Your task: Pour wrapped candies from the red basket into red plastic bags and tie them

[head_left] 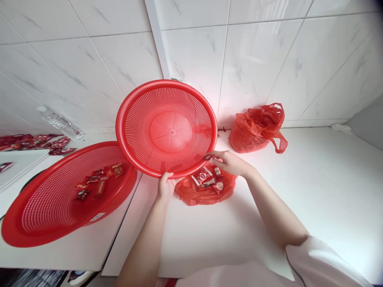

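A round red plastic sieve basket (172,131) is tipped up with its open side facing me, and no contents show in it. My left hand (166,187) grips the bottom of its rim, thumb on the front. At the lower right rim is my right hand (226,161), fingers bent against the edge; a small red wrapper shows by the fingertips, and whether it is held I cannot tell. Below that hand, an open red plastic bag (206,197) holds several wrapped snacks (203,175). A larger red basket (56,191) at left leans tilted, with several small wrapped snacks (100,187) inside.
A second red plastic bag (251,131) with loose handles stands near the tiled wall (254,67). At the far left lie a clear plastic bottle (61,123) and several red packets (36,141). A gap separates the two white tables (239,239).
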Motion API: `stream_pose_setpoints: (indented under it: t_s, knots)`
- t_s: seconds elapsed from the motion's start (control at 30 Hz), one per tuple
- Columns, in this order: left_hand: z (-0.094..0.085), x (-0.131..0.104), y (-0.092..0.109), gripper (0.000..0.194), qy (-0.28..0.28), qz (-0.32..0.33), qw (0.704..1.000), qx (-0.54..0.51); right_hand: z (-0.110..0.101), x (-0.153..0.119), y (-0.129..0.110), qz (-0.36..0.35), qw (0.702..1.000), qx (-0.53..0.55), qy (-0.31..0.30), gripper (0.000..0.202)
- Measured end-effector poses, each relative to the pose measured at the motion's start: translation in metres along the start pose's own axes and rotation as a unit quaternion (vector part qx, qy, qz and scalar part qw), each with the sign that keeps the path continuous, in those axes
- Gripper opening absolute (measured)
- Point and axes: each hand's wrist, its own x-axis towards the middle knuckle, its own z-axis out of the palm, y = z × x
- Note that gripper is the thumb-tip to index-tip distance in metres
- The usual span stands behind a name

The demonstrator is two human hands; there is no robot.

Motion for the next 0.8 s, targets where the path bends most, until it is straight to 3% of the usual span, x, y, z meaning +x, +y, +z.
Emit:
stream_pose_setpoints:
  t_s: [0.1,0.23,0.33,0.5,0.57,0.63,0.7,0.8]
  knots:
    - [-0.002,0.001,0.001,0.013,0.003,0.005,1.0,-0.003,-0.004,-0.002,-0.002,0.005,1.0,-0.018,-0.024,0.03]
    - [-0.005,0.002,0.001,0.019,-0.015,0.001,1.0,0.005,-0.002,-0.003,0.0,0.066,0.995,-0.067,0.015,0.041]
    - [-0.003,0.0,-0.001,0.02,-0.051,-0.021,0.998,0.029,0.003,-0.001,0.006,0.058,0.991,-0.105,0.057,0.054]
    - [-0.001,-0.006,0.0,0.03,-0.085,-0.051,0.989,0.107,0.006,0.002,0.005,0.031,0.975,-0.122,0.183,0.026]
    - [-0.004,-0.009,0.006,0.04,-0.039,0.01,0.987,0.157,0.002,0.001,0.001,0.022,0.965,-0.132,0.226,0.023]
    - [-0.01,-0.012,0.015,0.057,0.076,0.135,0.958,0.241,-0.004,-0.001,-0.004,0.016,0.952,-0.157,0.264,0.023]
    - [-0.017,-0.014,0.026,0.078,0.209,0.236,0.885,0.343,-0.011,-0.004,-0.008,0.015,0.936,-0.181,0.302,0.023]
    - [-0.027,-0.015,0.043,0.093,0.319,0.244,0.776,0.487,-0.024,-0.01,-0.01,0.0,0.912,-0.186,0.365,0.024]
